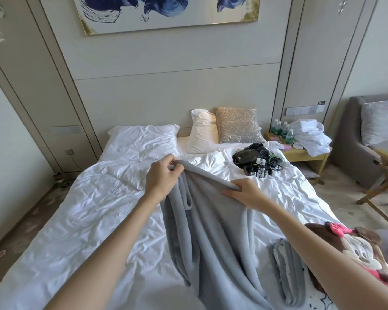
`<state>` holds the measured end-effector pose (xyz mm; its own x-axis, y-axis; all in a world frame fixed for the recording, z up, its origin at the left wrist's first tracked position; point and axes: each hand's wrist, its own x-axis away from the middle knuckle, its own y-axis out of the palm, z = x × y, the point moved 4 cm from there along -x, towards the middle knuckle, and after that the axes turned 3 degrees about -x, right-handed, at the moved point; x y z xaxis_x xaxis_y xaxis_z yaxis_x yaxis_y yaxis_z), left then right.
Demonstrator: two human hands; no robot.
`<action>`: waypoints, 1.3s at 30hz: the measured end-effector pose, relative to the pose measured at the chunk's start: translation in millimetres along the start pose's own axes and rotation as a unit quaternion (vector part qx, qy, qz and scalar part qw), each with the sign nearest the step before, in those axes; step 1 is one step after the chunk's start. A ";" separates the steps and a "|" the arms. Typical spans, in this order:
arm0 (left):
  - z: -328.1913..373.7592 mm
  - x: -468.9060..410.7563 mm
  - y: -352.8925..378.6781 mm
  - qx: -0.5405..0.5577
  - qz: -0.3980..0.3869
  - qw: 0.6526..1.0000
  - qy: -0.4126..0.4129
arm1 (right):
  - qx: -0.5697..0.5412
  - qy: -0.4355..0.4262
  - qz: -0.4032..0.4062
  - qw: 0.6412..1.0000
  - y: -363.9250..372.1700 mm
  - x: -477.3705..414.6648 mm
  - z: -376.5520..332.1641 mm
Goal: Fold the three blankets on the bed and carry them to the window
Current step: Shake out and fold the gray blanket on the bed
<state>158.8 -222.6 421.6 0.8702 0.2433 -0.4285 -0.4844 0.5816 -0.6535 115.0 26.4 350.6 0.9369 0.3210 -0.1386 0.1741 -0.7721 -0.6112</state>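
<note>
The person stands at the foot of the bed (81,215), both arms stretched out over the crumpled white duvet. The left hand (164,175) pinches one end of the grey fleece blanket's (213,231) upper edge, fingers curled over it. The right hand (244,193) grips the same edge further along, fingers wrapped round the rolled hem. The edge is lifted between the hands and the rest hangs down onto the duvet. Just to its right lies a bunched grey blanket (287,276), touching a cartoon mouse blanket (356,253) at the bed's near right corner. Near the pillows sits a black device with tangled cables (253,158). The bedside counter (305,154) carries water bottles (282,130) and white towels (309,136).
</note>
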 end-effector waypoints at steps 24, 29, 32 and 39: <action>22.8 -6.7 71.7 0.200 -0.259 0.942 0.069 | -0.028 -0.077 0.006 0.997 -27.6 -17.4 -66.1; 11.7 -26.7 59.8 0.197 -0.132 0.971 0.007 | -0.005 0.003 0.007 1.000 -43.8 -12.0 -28.0; 0.5 -39.1 50.7 0.199 -0.069 0.977 -0.033 | -0.041 0.057 0.018 0.997 -51.2 -4.6 -3.7; -24.5 -58.1 39.5 0.198 0.018 0.974 -0.109 | -0.206 0.108 0.048 0.972 -57.0 2.7 10.1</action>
<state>86.8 -232.8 405.3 0.8727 0.4035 -0.2750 -0.4798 0.8131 -0.3296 104.6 76.8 377.3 0.9887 0.1491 0.0136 0.1481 -0.9608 -0.2343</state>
